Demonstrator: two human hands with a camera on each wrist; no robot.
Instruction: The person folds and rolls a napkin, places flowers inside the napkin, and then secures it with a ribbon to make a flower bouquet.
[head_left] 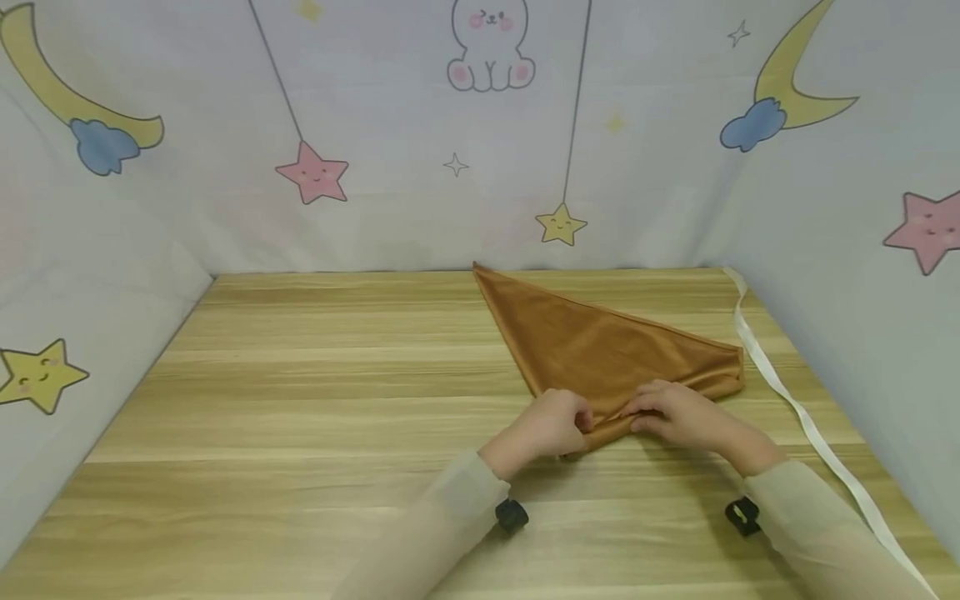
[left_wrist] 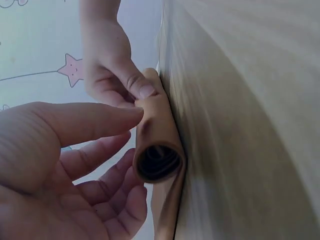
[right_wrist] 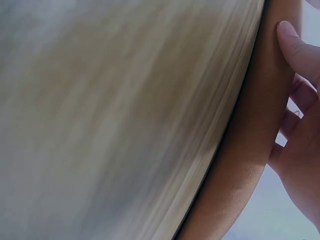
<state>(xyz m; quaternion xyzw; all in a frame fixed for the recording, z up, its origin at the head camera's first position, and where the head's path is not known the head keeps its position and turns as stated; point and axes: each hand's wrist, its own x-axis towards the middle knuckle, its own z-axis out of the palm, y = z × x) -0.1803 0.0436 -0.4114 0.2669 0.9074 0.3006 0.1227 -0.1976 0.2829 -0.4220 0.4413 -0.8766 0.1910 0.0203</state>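
Note:
A shiny brown cloth (head_left: 600, 337) lies on the table as a triangle, one point reaching the back wall. Its near edge is rolled into a tube, and the open end of the roll (left_wrist: 159, 159) shows coiled layers in the left wrist view. My left hand (head_left: 551, 423) holds the roll near its left end, thumb on one side and curled fingers on the other. Further along the roll, my right hand (head_left: 686, 417) pinches it, with the thumb (right_wrist: 295, 42) on the near face and the fingers partly hidden behind.
A white ribbon (head_left: 795, 408) runs down the right side of the wood-grain table (head_left: 300, 400). Pale fabric walls (head_left: 390, 225) printed with stars and moons rise at the back and both sides. Small dark devices (head_left: 512, 517) sit at both wrists.

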